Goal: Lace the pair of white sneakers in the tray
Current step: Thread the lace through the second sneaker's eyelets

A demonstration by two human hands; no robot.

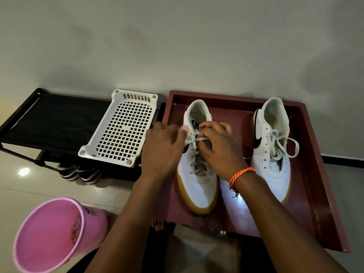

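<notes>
While both hands pinch lace | left sneaker mid-tray

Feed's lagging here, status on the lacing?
Both hands at left sneaker's lace, grips unclear. Right sneaker loosely laced. Nothing blocking.

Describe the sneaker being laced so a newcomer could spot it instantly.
Find the dark red tray on the floor by the wall. Two white gum-soled sneakers sit in it; take the left sneaker, nearer the white perforated basket. Both hands work its lace, while the right sneaker sits untouched, laces loose.
</notes>
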